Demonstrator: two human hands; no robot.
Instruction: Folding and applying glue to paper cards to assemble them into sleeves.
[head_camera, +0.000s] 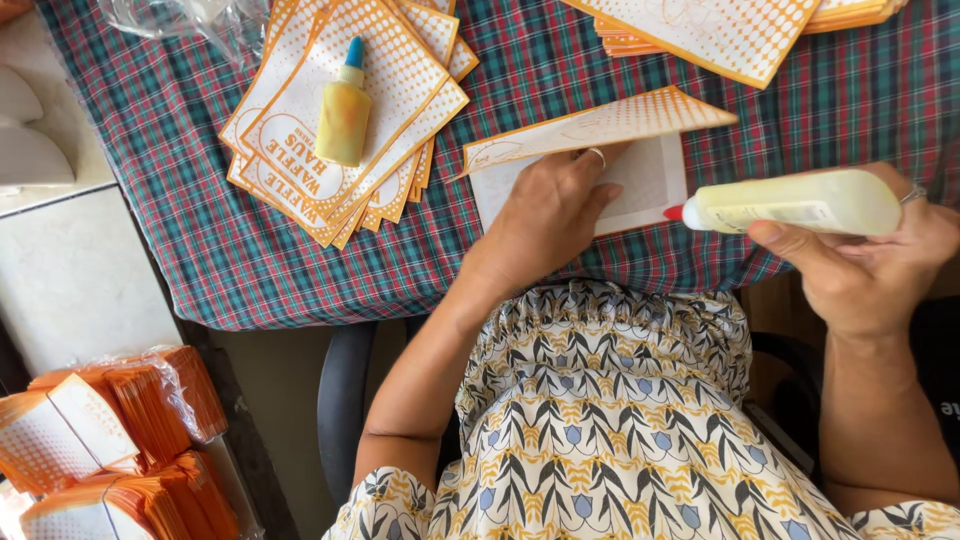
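Closest to the camera is the person's lap, in a dress with a leaf and flower print. Down at the left, on the floor side, sit bundles of orange paper wrapped in clear plastic.

The right hand is wrapped tight around a glue bottle. The bottle is pale yellow and lies sideways in the fist. The thumb presses along its underside and the fingers curl over the back. Its red tip points left and sits right at the edge of a white sheet on the table (I cannot tell if the tip touches it).

The left hand lies flat on that white sheet, fingers spread a little and pressing down. It grips nothing. A ring shows on one finger. The fingertips reach up to the orange dotted flap, which is lifted and tilted up above the white part.

All this rests on a checked tablecloth in green, red and blue.

Farther back on the left is a fanned pile of orange and white cards. A second small glue bottle with a blue cap lies on top of the pile. At the far right edge is another stack of cards, well apart from the hands. Some clear plastic sits crumpled at the far left.
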